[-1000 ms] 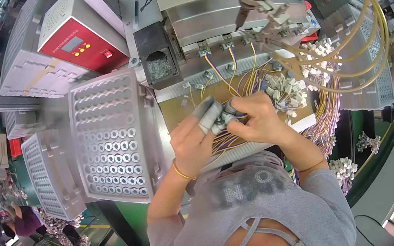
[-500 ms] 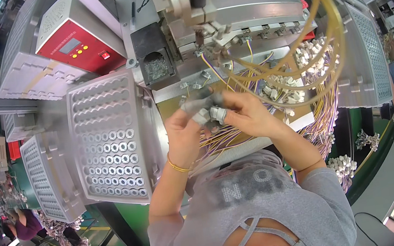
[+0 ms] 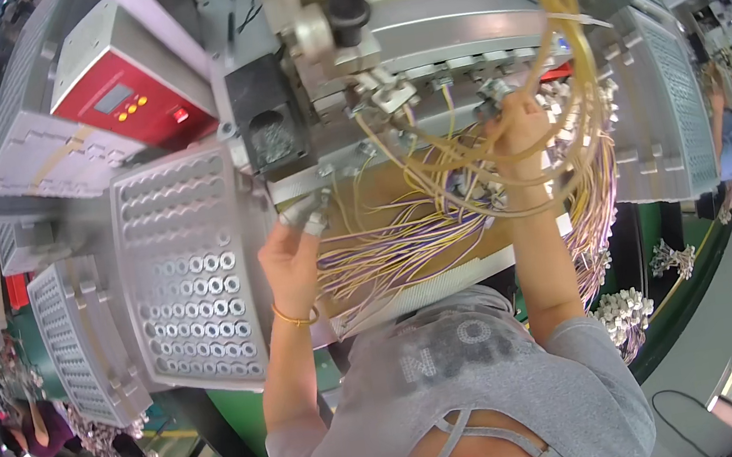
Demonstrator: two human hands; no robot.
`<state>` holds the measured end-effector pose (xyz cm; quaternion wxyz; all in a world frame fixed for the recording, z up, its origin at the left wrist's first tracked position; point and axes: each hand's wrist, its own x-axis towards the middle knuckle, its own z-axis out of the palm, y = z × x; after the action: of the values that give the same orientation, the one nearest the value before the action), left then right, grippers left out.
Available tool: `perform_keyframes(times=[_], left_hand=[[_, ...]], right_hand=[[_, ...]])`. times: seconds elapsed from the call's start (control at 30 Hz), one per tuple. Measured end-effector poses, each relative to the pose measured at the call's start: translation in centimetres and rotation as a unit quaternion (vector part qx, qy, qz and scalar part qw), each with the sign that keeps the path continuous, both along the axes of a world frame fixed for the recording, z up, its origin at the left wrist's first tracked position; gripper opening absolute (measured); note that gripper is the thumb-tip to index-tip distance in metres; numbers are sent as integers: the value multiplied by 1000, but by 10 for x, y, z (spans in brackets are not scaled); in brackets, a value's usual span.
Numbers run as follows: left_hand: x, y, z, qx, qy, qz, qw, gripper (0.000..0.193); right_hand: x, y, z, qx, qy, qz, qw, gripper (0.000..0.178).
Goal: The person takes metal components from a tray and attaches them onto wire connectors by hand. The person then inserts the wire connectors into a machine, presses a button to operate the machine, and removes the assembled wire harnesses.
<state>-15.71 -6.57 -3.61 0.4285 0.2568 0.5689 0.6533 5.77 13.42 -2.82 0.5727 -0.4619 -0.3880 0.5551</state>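
Note:
My left hand (image 3: pixel 290 262) is held over the left end of the work board (image 3: pixel 379 188). Grey-white coverings wrap its fingertips, which are pinched together around something small that I cannot make out. Far to the right, my right hand (image 3: pixel 519 127) reaches to the metal rail (image 3: pixel 466 77) of the bench machine. Its covered fingers are closed at a small clamp-like part there, and what they grip is hidden. Between the hands lies a bundle of yellow and purple wires (image 3: pixel 397 257). White connectors (image 3: pixel 559 111) are heaped beside my right hand.
A grey tray (image 3: pixel 168 196) at left holds rows of metal rings (image 3: pixel 210 307). Behind it stand a black box (image 3: pixel 261 94) and a red-fronted control unit (image 3: pixel 127 98). Yellow tubing (image 3: pixel 576 34) loops over my right forearm. Stacked trays (image 3: pixel 660 111) stand at right.
My hands were together over the wires and have come apart. The right one has moved right and away to the rail; the left one has moved left. The whole view has shifted slightly.

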Motion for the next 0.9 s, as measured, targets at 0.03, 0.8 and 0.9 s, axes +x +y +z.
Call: perform_keyframes(times=[0.03,0.8,0.9], left_hand=[[-6,-5,-6,-8,74,16,997,24],[-19,-26,40,-84,-51,-98,990,35],[-12,-27,47,-61,-160,-108,979,36]], right_hand=[[0,-2,-3,-5,41,-7,999,20],[-40,-110,35,439,-360,330,754,27],[-54,-116,33,462,-323,379,734,23]])
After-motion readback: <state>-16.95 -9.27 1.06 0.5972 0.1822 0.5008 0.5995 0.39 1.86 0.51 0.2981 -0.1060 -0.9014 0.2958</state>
